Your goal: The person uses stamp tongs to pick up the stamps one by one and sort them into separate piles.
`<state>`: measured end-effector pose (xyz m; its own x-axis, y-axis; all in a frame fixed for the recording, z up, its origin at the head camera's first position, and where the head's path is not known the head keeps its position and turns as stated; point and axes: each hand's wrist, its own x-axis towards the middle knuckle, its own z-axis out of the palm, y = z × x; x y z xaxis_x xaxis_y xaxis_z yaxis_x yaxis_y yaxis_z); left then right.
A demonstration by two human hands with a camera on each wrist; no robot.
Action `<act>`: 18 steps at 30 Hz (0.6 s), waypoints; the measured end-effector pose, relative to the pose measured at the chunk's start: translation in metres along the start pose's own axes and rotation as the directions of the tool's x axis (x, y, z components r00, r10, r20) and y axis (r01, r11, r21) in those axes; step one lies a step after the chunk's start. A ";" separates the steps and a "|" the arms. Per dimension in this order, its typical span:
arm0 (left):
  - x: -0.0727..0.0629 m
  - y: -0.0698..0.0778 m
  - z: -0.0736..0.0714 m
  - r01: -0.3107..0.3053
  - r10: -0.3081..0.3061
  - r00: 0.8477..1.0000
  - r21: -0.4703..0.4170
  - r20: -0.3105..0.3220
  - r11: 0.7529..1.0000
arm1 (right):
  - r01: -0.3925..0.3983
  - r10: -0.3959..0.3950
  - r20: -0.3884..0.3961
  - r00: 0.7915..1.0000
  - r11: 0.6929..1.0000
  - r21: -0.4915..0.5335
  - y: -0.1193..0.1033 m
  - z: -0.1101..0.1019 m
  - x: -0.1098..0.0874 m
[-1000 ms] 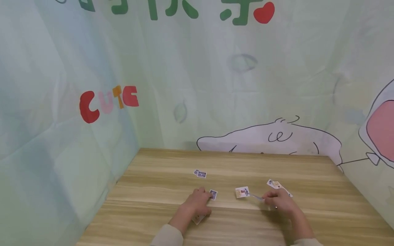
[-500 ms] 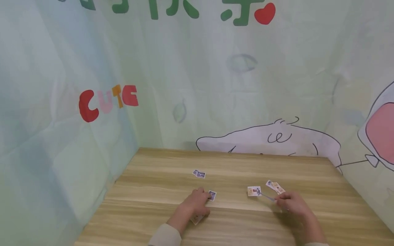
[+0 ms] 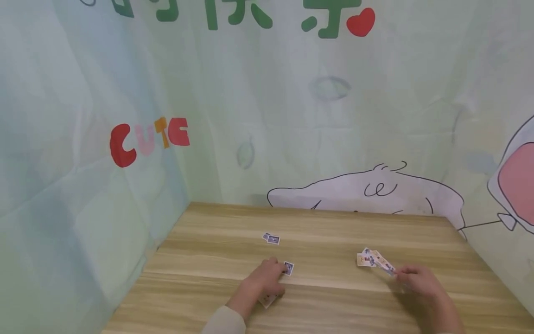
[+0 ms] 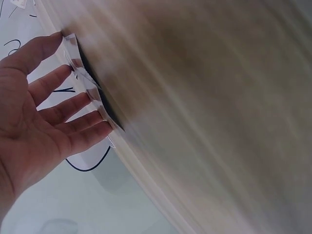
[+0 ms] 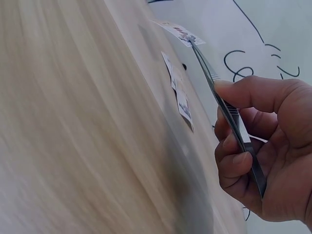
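Note:
My right hand (image 3: pixel 421 283) grips metal tweezers (image 5: pixel 226 107) between thumb and fingers. In the right wrist view, the tweezer tips pinch the corner of a small white-edged picture stamp (image 5: pixel 178 33), raised over the table. Near it lie two overlapping stamps (image 5: pixel 183 102) with slightly curled edges; the held one overlaps them in the head view. My left hand (image 3: pixel 264 278) rests on the table with fingers spread, touching stamps (image 4: pixel 92 92). A bluish stamp (image 3: pixel 289 268) shows at its fingertips and a paler one (image 3: pixel 267 300) is partly hidden under the palm.
Two overlapping dark-blue stamps (image 3: pixel 273 240) lie farther back, left of centre. The wooden table (image 3: pixel 325 315) ends at a pale green cloth backdrop (image 3: pixel 292 116) with cartoon drawings, which also stands along its left and right sides.
My right hand has moved right with the tweezers, carrying the pinched stamp from mid-table over to the two overlapping stamps. My left hand has stayed in place.

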<state>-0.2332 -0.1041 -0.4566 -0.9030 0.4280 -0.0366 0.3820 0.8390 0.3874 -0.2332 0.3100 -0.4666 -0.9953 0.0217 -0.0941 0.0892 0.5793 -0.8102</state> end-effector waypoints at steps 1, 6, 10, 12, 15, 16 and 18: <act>0.000 0.000 0.000 -0.001 0.001 1.000 0.003 0.000 1.000 | -0.004 0.004 -0.002 1.000 1.000 0.001 0.001 -0.002 0.000; 0.001 0.001 0.001 -0.014 0.014 1.000 0.011 -0.005 1.000 | -0.058 0.058 0.004 0.998 0.996 0.068 0.004 -0.007 -0.002; 0.000 0.003 0.000 -0.003 0.003 1.000 0.003 -0.001 1.000 | -0.080 0.080 0.006 0.997 0.991 0.110 0.003 -0.010 -0.003; 0.000 0.003 0.000 0.002 -0.002 1.000 -0.001 -0.002 1.000 | -0.091 0.092 -0.002 0.996 0.990 0.112 0.003 -0.011 -0.003; -0.001 0.002 0.000 0.006 -0.006 1.000 -0.001 0.001 1.000 | -0.110 0.111 -0.001 0.994 0.989 0.103 0.003 -0.012 -0.003; -0.001 0.002 0.000 0.006 -0.006 1.000 0.002 0.001 1.000 | -0.117 0.118 -0.001 0.993 0.987 0.106 0.003 -0.013 -0.002; 0.000 0.001 0.000 0.005 -0.005 1.000 0.002 0.001 1.000 | -0.128 0.129 0.003 0.992 0.987 0.099 0.003 -0.013 -0.001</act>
<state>-0.2324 -0.1034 -0.4557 -0.9047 0.4242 -0.0400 0.3778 0.8421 0.3850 -0.2321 0.3223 -0.4616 -0.9755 0.0933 -0.1994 0.2194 0.4880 -0.8448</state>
